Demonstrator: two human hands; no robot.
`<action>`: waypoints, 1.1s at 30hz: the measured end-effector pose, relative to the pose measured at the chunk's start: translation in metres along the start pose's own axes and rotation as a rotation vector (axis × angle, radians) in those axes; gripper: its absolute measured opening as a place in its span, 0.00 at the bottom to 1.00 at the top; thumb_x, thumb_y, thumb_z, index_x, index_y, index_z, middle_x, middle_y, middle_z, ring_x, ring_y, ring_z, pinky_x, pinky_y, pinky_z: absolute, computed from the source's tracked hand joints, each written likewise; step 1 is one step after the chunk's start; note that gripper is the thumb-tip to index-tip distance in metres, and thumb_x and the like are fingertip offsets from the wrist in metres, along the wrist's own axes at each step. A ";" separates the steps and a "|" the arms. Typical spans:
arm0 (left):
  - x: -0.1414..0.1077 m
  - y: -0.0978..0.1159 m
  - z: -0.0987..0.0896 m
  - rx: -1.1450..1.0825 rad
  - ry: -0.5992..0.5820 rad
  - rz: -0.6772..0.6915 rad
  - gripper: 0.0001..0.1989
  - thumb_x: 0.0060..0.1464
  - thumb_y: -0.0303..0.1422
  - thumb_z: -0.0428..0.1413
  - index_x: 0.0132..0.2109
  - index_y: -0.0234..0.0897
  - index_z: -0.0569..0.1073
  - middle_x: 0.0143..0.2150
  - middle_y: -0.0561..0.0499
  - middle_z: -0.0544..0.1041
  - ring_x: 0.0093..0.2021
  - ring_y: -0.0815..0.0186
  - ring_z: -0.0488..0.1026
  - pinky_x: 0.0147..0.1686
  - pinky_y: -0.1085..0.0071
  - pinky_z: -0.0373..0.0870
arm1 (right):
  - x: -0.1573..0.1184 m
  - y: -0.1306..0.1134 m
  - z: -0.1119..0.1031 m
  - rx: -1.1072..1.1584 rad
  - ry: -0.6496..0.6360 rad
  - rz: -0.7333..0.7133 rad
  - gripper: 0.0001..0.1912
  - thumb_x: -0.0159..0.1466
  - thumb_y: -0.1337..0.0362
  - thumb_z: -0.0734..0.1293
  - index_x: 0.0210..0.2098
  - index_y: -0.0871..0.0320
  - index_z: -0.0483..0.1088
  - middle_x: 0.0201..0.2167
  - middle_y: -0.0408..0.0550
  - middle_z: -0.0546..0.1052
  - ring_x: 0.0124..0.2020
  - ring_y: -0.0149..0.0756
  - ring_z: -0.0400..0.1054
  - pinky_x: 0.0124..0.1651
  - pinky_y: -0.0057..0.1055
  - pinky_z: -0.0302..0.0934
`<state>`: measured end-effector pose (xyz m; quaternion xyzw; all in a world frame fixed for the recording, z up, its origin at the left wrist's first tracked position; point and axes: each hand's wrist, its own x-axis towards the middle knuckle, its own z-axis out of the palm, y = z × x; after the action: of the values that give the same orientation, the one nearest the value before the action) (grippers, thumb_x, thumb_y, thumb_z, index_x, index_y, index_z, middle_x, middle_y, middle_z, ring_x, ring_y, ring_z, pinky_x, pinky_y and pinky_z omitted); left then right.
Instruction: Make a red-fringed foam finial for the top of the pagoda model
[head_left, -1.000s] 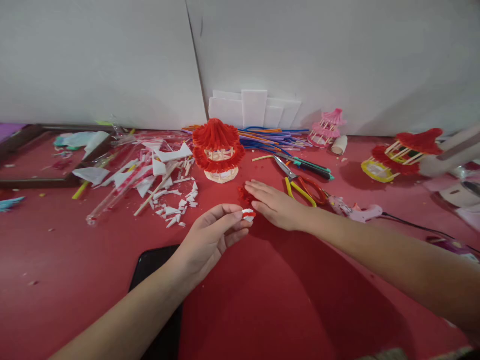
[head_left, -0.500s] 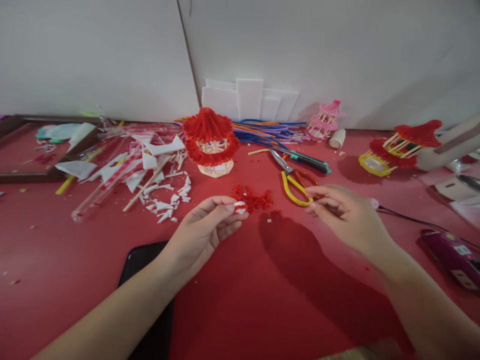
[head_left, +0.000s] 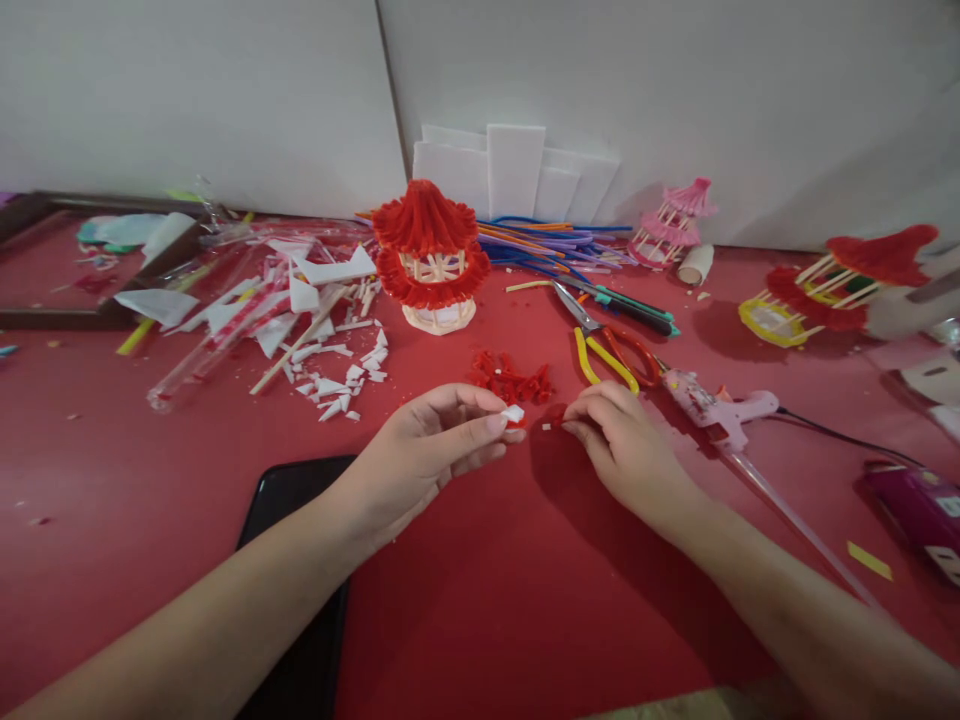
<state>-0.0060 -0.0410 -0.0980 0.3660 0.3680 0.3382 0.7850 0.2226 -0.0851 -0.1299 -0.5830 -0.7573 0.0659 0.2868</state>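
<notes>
Between thumb and fingertips, my left hand (head_left: 442, 440) pinches a small white foam piece (head_left: 513, 413) with a bit of red under it. My right hand (head_left: 626, 450) is down at the table, its thumb and fingers closed at a small red fuzzy piece (head_left: 556, 421), mostly hidden by the fingertips. Just beyond both hands lies a small heap of red fuzzy pieces (head_left: 517, 382). Behind it stands a little pavilion (head_left: 429, 265) with red fuzzy roofs and pale sticks. Pliers (head_left: 606, 355) with yellow and red handles lie beyond my right hand.
A pink glue gun (head_left: 720, 405) with its cord lies at right. White scraps (head_left: 330, 385), plastic and sticks cover the left. A black phone-like slab (head_left: 292, 590) sits under my left forearm. Fuzzy stems (head_left: 555, 245), a pink tower (head_left: 673, 222) and another red pavilion (head_left: 832, 285) are farther back.
My right hand has moved left and down from beside the pliers' handles to the small red piece. The glue gun is now uncovered. My left hand keeps its pinch; the view has shifted slightly.
</notes>
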 end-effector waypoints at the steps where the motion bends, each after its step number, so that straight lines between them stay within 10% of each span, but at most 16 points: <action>1: 0.000 0.000 0.000 0.025 -0.012 0.001 0.07 0.48 0.31 0.69 0.34 0.37 0.79 0.35 0.56 0.82 0.38 0.71 0.81 0.39 0.80 0.77 | -0.001 -0.003 -0.003 0.031 0.030 -0.008 0.05 0.67 0.70 0.64 0.34 0.58 0.69 0.34 0.48 0.74 0.37 0.37 0.68 0.41 0.35 0.66; 12: -0.002 -0.003 0.009 0.291 -0.113 0.011 0.08 0.50 0.32 0.67 0.38 0.37 0.78 0.34 0.56 0.80 0.34 0.76 0.76 0.38 0.82 0.73 | -0.008 -0.044 -0.021 0.265 0.143 -0.099 0.06 0.64 0.73 0.67 0.39 0.59 0.73 0.35 0.43 0.77 0.35 0.24 0.72 0.40 0.18 0.65; 33: -0.003 -0.003 0.013 0.268 -0.114 -0.031 0.08 0.46 0.31 0.68 0.35 0.36 0.80 0.33 0.52 0.81 0.34 0.71 0.77 0.37 0.77 0.73 | -0.009 -0.040 -0.023 0.240 0.101 -0.281 0.11 0.64 0.76 0.64 0.41 0.58 0.75 0.35 0.48 0.77 0.36 0.30 0.71 0.39 0.27 0.68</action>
<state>0.0040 -0.0492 -0.0929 0.4803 0.3701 0.2524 0.7541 0.2018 -0.1115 -0.0970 -0.4357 -0.8026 0.0855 0.3983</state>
